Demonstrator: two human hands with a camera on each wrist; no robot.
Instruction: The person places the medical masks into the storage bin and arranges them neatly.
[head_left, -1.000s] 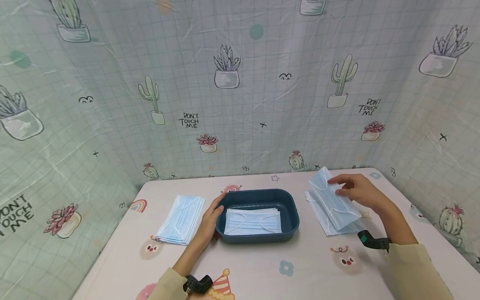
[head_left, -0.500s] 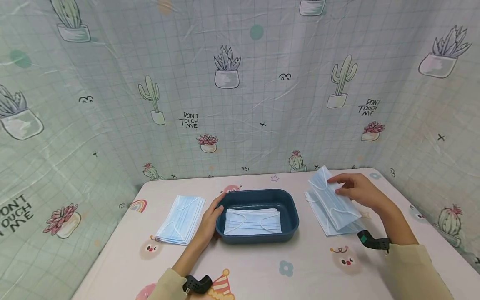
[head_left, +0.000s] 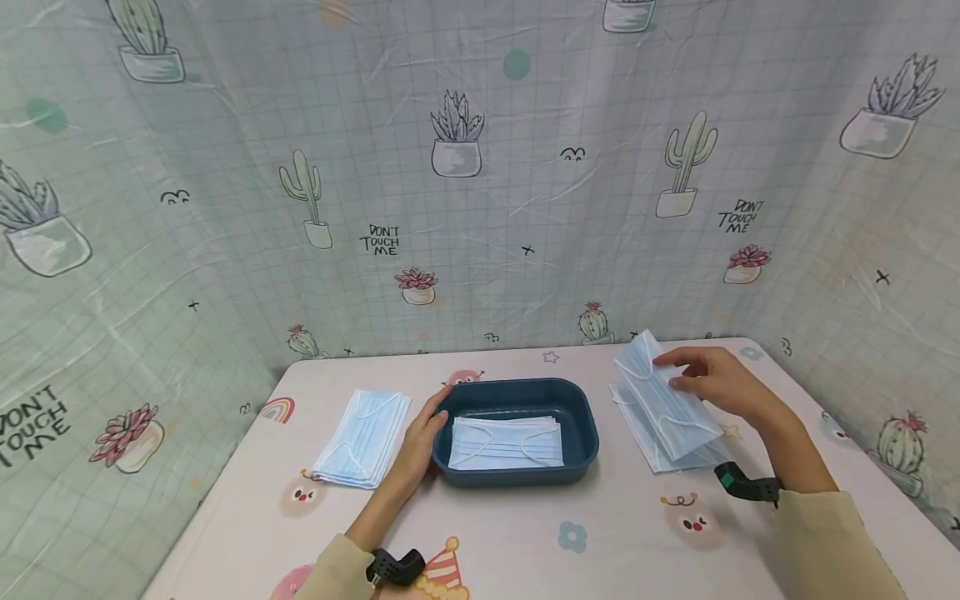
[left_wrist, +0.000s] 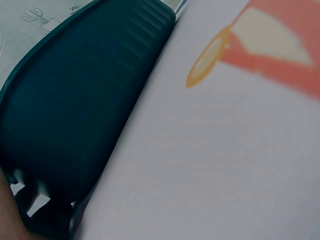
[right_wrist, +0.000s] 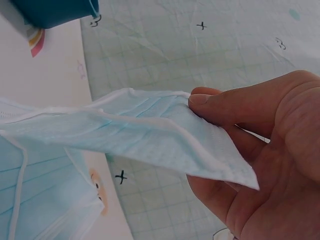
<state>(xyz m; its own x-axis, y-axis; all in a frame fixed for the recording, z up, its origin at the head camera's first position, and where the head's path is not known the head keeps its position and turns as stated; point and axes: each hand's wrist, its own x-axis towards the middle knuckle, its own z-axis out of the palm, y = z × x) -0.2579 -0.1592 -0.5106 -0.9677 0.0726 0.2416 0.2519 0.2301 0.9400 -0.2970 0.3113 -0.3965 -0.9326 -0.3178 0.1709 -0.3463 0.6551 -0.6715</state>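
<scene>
My right hand (head_left: 712,379) pinches a light blue disposable face mask (head_left: 660,400) between thumb and fingers. In the right wrist view the mask (right_wrist: 135,125) sags away from the fingertips, its white ear loop lying across it. Below it in the head view more masks (head_left: 643,433) lie on the table, partly covered. My left hand (head_left: 416,442) grips the left end of a dark blue plastic box (head_left: 517,477), thumb at the rim. Inside the box a small pile of masks (head_left: 506,443) lies flat. The left wrist view shows mostly the box's outer wall (left_wrist: 90,100).
Left of the box a neat stack of face masks (head_left: 363,437) lies on the pink printed tablecloth (head_left: 525,550). Curtain walls (head_left: 480,208) with cactus drawings stand behind the table and at both sides.
The mask in my right hand has risen very slightly. My left hand and the box stay where they were.
</scene>
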